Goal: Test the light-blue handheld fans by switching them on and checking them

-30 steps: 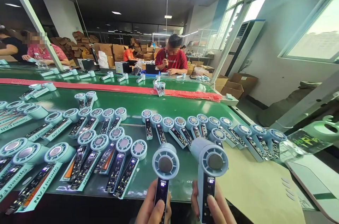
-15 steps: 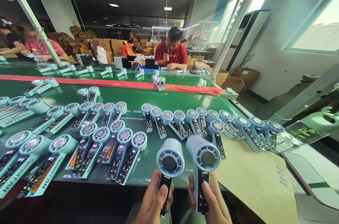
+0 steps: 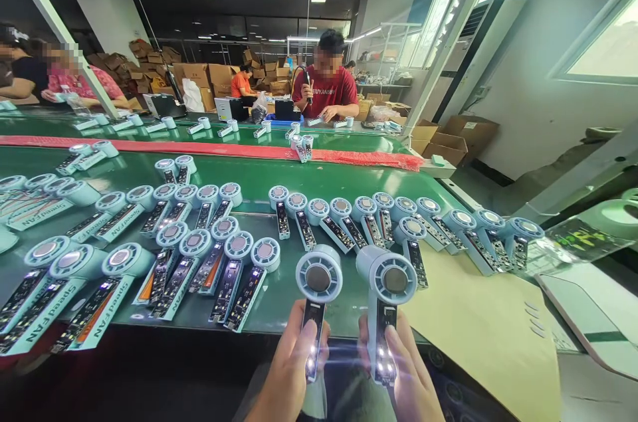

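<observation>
Each of my hands grips a light-blue handheld fan with a round slotted head and an uncovered circuit board along its handle. My left hand (image 3: 294, 352) is closed around the handle of the left fan (image 3: 319, 277), thumb on the board. My right hand (image 3: 401, 359) is wrapped around the right fan (image 3: 391, 279), its thumb also on the board. White lights shine low on both boards. The two heads stand upright, side by side and slightly apart, at the table's front edge. Just beyond the right fan lies another open fan (image 3: 413, 229).
Rows of similar fans (image 3: 239, 246) cover the green table (image 3: 249, 173), some marked "Speed FAN". A red strip (image 3: 209, 151) runs across it. Brown paper (image 3: 478, 329) lies at the right, beside a white tray-like object (image 3: 593, 329). A co-worker (image 3: 326, 86) holds a tool opposite.
The lights on both boards have come on; they were dark before. Both fans remain in my hands, slightly higher in view. The co-worker opposite has shifted the tool and hand a little.
</observation>
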